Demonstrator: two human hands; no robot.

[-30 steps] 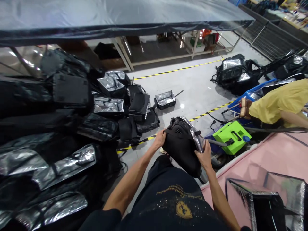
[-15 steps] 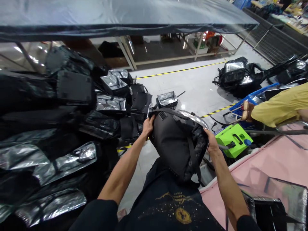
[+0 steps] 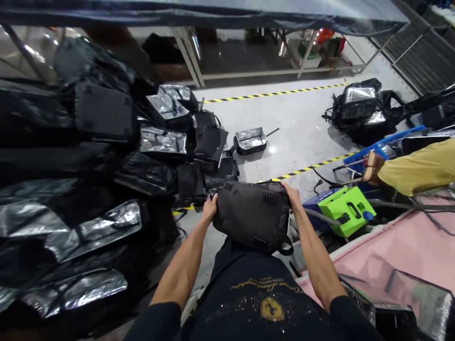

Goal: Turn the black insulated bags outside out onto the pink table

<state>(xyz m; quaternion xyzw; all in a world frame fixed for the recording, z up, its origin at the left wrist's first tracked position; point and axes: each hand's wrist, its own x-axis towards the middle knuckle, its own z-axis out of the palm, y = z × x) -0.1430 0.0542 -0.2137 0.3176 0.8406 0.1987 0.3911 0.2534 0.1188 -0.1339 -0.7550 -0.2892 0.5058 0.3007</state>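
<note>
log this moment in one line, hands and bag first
left hand: gripping black bag | right hand: gripping its opposite side | beyond: open silver-lined container on floor

Black bag (image 3: 250,220) of matt cloth with ribbed plastic-looking feet (image 3: 269,198), small open bag (image 3: 250,139) with glossy foil-like lining, smooth glossy floor (image 3: 295,121), smooth lime-green plastic case (image 3: 337,207), matt pink sheet (image 3: 419,225)

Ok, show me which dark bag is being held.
The dark bag with ribbed patches facing the camera, gripped by the left hand at one end and the right hand at the other; the heaped bags at left are in neither hand.
</note>
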